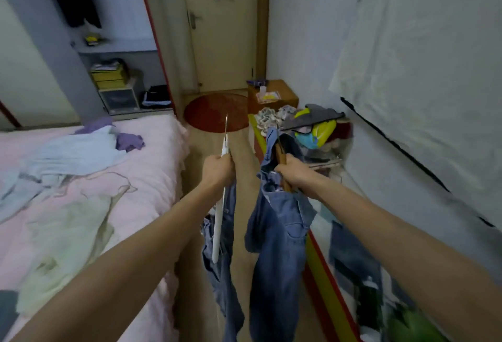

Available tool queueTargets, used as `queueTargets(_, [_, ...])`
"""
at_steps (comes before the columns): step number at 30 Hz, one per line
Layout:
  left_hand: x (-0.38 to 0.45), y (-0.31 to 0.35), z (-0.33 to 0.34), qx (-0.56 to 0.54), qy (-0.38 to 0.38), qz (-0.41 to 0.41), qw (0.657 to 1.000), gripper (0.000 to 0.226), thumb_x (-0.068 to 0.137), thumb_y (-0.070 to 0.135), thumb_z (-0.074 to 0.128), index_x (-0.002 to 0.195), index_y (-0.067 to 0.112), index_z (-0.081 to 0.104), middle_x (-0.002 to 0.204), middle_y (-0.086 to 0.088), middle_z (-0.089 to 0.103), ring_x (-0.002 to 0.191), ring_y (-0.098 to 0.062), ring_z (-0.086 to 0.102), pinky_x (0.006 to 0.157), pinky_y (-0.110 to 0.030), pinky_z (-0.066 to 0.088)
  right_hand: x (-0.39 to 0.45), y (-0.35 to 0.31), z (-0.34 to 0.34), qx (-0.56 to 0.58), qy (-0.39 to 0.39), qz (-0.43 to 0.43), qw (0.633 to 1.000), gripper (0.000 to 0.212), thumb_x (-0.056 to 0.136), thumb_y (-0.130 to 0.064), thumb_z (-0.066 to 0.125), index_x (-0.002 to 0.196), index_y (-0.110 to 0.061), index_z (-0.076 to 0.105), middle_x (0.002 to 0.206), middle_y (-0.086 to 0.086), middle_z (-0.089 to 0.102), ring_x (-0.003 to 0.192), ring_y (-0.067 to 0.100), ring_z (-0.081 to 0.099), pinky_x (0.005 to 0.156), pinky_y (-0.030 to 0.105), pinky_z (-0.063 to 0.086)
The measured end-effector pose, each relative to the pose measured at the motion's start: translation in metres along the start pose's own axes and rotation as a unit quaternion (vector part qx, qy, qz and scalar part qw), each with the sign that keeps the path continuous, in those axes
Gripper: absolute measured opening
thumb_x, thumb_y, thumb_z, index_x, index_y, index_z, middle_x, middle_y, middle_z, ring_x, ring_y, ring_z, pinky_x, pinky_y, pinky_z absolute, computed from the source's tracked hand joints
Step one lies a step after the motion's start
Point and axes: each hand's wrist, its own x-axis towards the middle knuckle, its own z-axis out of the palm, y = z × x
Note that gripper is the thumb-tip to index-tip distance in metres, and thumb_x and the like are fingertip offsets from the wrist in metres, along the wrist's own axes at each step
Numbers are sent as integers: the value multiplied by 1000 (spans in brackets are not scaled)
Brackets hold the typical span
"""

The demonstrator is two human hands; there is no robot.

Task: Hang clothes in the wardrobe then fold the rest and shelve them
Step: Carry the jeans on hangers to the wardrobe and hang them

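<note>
Blue jeans (274, 246) hang from a wooden hanger (281, 156) over the floor, between the pink bed (152, 178) and a low shelf (326, 282). The right hand (292, 171) has its fingers curled round that hanger. The left hand (217, 169) grips a white hanger (220, 211) with another blue garment (222, 260) hanging down.

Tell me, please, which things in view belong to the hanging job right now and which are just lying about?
In use: left hand gripping white hanger; right hand gripping wooden hanger; denim garments hanging from them.

Lying about: clothes on the bed, round red mat, wooden nightstand.
</note>
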Motion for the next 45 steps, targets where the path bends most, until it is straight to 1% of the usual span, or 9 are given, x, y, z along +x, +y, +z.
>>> queueTargets(2, [39,25,0,-33,8,-6,999,30,94,2,38,66,9,48,52,-2,39,28,-4,35,32,-13,25,50,-22,-11,41,-34,-7,999,12,97,-15,47,107,-11,43,87,16,51,70,24,51,64,37,42])
queueTargets(4, [83,51,-1,-65,20,1,998,33,95,0,38,64,10,45,44,2,39,25,-3,33,31,-12,24,105,-52,-26,87,-54,-28,994,9,98,-16,50,104,-10,48,88,12,54,72,22,53,67,36,44])
queueTargets(9, [202,93,-9,-34,75,31,996,35,96,9,41,64,12,53,53,0,42,47,-14,36,45,-24,28,226,-114,-43,143,-107,-68,982,28,100,-20,50,125,-9,50,95,3,59,83,18,58,70,30,45])
queueTargets(13, [327,124,-7,-51,73,24,996,31,98,8,39,71,12,55,54,1,40,45,-11,34,39,-21,26,350,-165,-46,130,-90,-100,982,25,101,-18,48,123,-8,52,82,0,56,65,12,56,57,22,46])
queueTargets(18, [473,171,6,-170,-20,-65,983,36,99,1,26,68,13,39,43,5,31,28,-4,25,29,-12,17,481,-226,-61,89,-95,-99,987,31,100,-19,50,128,-8,52,93,8,62,63,14,60,56,21,52])
queueTargets(25, [674,233,10,-219,10,-99,971,28,97,3,30,72,14,36,59,1,27,43,-11,23,31,-16,20,650,-302,-75,120,-125,-72,982,37,100,-14,49,136,-6,44,96,16,56,62,18,57,49,24,52])
queueTargets(30, [814,242,-5,-230,64,-118,964,30,96,5,30,69,15,35,58,2,28,29,-6,24,30,-14,18,792,-342,-66,110,-132,-84,981,35,99,-10,50,132,-4,47,85,9,58,65,16,56,45,20,51])
queueTargets(37, [993,286,-33,-261,171,-105,944,28,90,1,33,67,16,37,60,-1,33,48,-11,25,38,-18,20,998,-433,-37,37,-210,-107,971,22,97,-6,51,119,-4,54,76,8,55,59,17,52,44,21,48])
queueTargets(45, [1164,313,-102,-283,279,-107,911,29,94,3,35,67,14,39,59,-3,35,47,-13,28,43,-23,24,1177,-549,35,-28,-290,-134,947,24,94,-9,58,118,-9,54,79,10,58,58,19,56,46,25,52])
